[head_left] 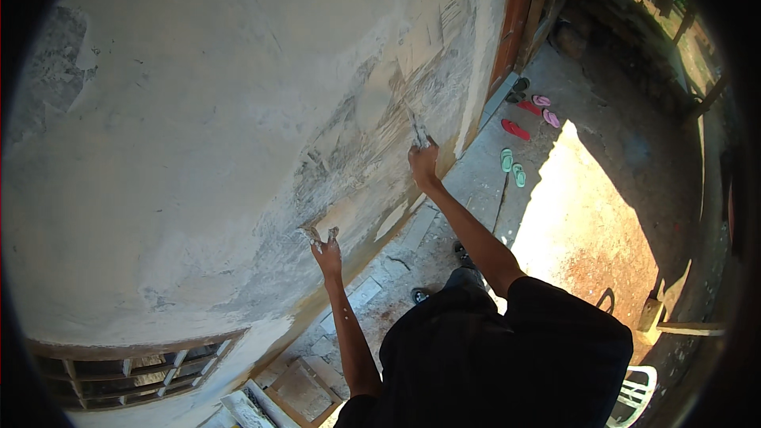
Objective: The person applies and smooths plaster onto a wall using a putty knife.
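In front of me rises a pale wall (214, 150) with uneven plaster and a darker, scratched patch (341, 143). My right hand (424, 160) is closed round the handle of a plaster-smeared scraper (416, 123), whose blade points up at the wall beside the scratched patch. Lower and to the left, my left hand (326, 257) is closed at the wall on something caked with pale plaster; its shape is too unclear to name. White smears mark the fingers of both hands and specks dot the left forearm.
A barred window opening (135, 372) lies at lower left, a wooden doorframe (515, 24) at upper right. Red flip-flops (515, 129) and mint green ones (507, 160) lie on the floor. A wooden-framed panel (304, 392) and a white plastic chair (636, 396) stand near me.
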The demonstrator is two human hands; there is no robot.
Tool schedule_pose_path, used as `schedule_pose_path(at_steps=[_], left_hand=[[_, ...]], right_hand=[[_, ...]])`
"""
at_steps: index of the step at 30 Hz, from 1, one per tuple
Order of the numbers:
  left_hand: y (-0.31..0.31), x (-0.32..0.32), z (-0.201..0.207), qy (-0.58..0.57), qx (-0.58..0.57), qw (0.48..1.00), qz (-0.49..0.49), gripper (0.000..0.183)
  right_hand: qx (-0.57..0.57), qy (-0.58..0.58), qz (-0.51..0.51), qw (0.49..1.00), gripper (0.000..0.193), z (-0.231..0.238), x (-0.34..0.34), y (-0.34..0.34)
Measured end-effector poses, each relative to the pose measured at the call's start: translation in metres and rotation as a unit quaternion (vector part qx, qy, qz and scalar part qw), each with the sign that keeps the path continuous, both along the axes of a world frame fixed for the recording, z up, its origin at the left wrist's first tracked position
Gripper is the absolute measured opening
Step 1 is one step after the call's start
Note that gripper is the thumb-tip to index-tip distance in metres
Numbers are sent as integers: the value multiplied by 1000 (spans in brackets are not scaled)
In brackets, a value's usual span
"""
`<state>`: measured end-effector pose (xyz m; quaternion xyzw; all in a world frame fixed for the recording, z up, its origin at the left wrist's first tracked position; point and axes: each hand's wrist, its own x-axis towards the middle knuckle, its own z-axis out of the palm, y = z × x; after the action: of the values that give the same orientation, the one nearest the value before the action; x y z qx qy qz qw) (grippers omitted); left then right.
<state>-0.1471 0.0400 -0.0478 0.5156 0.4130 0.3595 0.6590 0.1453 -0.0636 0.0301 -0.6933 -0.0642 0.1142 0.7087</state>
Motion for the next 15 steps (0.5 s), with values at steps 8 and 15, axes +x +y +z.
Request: schedule_pose_path(at_steps=[8, 15], left_hand=[[8, 14, -20, 113, 297, 947, -56, 55], [-5, 31, -3, 7, 29, 999, 17, 49]], right_hand=[[46, -63, 10, 997, 17, 82, -27, 57], [-13, -118, 202, 972, 31, 27, -126, 19]])
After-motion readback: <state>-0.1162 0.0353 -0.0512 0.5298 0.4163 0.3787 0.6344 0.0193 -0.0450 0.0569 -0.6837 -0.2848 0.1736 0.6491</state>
